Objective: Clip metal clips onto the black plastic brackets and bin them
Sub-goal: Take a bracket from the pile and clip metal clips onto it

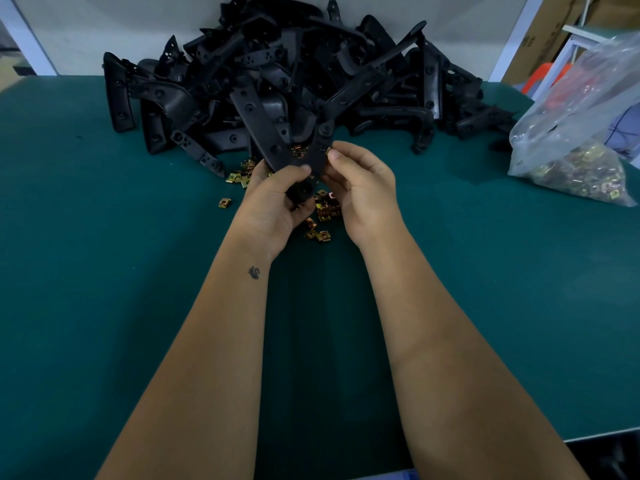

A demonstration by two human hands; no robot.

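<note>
— Black plastic, that is what we have hold of: our left hand (277,199) is curled round the near end of one V-shaped bracket (277,133), lifted just above the desk (104,271), in front of the bracket heap (277,64) at the far side.

— And our right hand (360,192)?

— Its thumb and fingertips pinch a metal clip (327,151) against the bracket's right arm. Whether it is seated yet, we cannot tell.

— What could go wrong?

— If we press it on crooked, it may spring off and drop among the loose clips (323,211) lying under our hands. Our left grip is low on the bracket, so the arm could also twist as we push.

— And spares?

— The clear bag (575,140) of clips lies far right. We see no bin in view.
</note>
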